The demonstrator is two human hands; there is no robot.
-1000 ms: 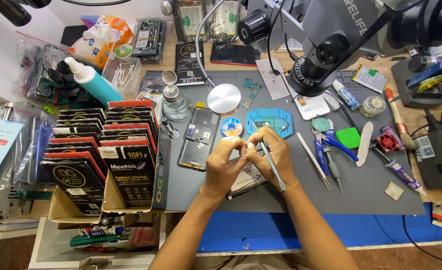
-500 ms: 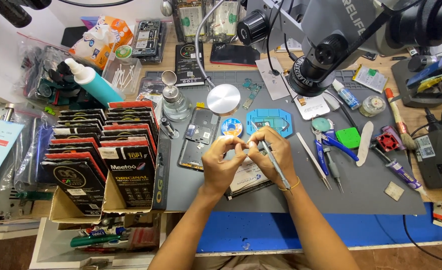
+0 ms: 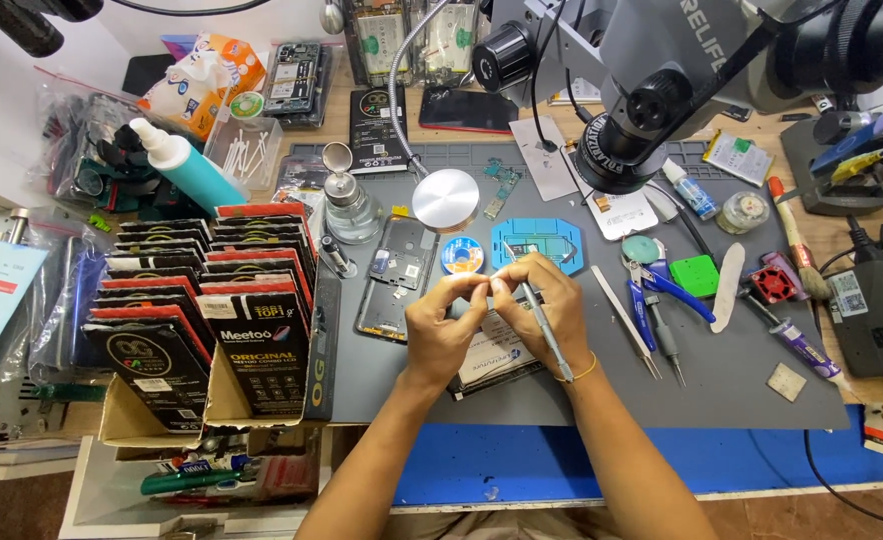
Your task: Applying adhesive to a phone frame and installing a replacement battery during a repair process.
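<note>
Both hands meet over the grey mat (image 3: 562, 400) on the table. Left hand (image 3: 440, 335) and right hand (image 3: 542, 305) have fingertips pinched together on something tiny between them — too small to tell what. Right hand also grips a slim metal tool (image 3: 544, 335), clamped along the palm, tip pointing down. Opened phone frame (image 3: 397, 275) lies just left, flat package (image 3: 492, 365) under the hands, tweezers (image 3: 624, 320) to the right.
</note>
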